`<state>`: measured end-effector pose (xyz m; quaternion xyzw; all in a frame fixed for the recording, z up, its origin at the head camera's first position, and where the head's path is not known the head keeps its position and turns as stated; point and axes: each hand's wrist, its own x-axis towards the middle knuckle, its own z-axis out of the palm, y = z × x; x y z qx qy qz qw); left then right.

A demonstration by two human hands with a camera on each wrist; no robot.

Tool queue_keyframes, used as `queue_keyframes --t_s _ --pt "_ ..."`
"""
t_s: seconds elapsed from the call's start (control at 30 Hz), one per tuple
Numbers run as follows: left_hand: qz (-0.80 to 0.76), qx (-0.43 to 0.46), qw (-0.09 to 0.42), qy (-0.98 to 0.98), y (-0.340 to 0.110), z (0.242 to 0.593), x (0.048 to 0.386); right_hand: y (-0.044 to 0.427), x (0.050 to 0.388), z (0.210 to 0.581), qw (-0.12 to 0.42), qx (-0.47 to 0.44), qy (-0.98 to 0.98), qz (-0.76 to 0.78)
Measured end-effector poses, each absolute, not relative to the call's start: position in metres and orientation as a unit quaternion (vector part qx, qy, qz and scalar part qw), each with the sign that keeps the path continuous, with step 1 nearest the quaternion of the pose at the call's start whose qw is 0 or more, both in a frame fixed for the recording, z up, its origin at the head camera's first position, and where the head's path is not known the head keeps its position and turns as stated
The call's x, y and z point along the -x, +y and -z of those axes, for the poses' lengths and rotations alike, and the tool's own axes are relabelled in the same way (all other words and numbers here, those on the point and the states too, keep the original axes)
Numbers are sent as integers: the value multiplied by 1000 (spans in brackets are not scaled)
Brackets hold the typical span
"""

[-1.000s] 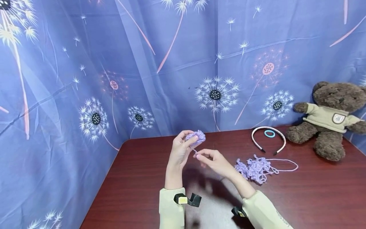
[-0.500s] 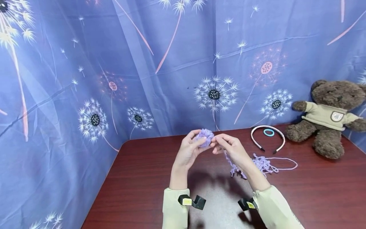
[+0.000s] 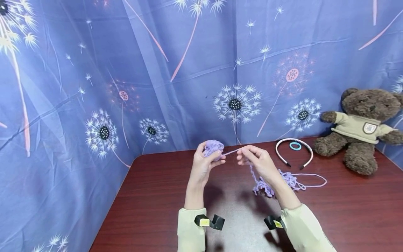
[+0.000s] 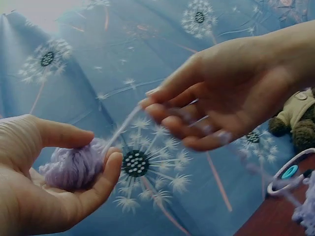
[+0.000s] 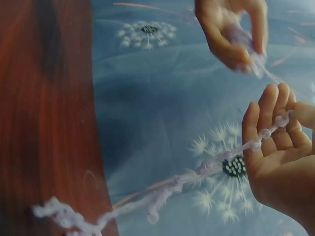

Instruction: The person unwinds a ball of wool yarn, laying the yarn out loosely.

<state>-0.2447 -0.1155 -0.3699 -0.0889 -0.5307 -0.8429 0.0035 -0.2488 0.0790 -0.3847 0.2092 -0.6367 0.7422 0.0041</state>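
Note:
My left hand (image 3: 201,162) grips a small ball of lilac yarn (image 4: 74,166), its thumb on one side and fingers curled around the other. From the ball a strand of yarn (image 4: 123,124) runs taut to my right hand (image 3: 256,161), which pinches it between thumb and forefinger. Past the pinch, the crinkled yarn tail (image 5: 182,179) crosses the right palm and drops toward a tangled heap of lilac yarn (image 3: 288,178) on the table, partly hidden behind the right forearm. Both hands are raised above the table near its back edge.
On the dark red table (image 3: 151,196), a white headband (image 3: 310,148) and a turquoise ring (image 3: 295,146) lie at the back right. A brown teddy bear (image 3: 359,133) sits beside them. A blue dandelion-print curtain (image 3: 189,112) hangs behind the table.
My right hand first moved up and right to the ball, then drew slightly away as the ball shifted left. A strand now stretches between the hands, and the yarn tail hangs beside the right hand.

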Motion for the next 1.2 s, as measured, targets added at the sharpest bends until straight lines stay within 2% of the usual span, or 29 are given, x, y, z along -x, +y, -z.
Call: queue_keyframes --t_s 0.37,0.67,0.97,1.2 --pt "834 67 19 -547 -139 365 244 132 254 375 77 -140 -597 -787" --pt "824 94 14 -559 -158 364 242 179 258 380 157 -164 -446 -866" --pt "832 74 23 -549 -165 362 241 218 255 384 180 -133 -381 -897" --pt "834 59 50 -547 -174 362 240 243 250 389 216 -113 -311 -919"
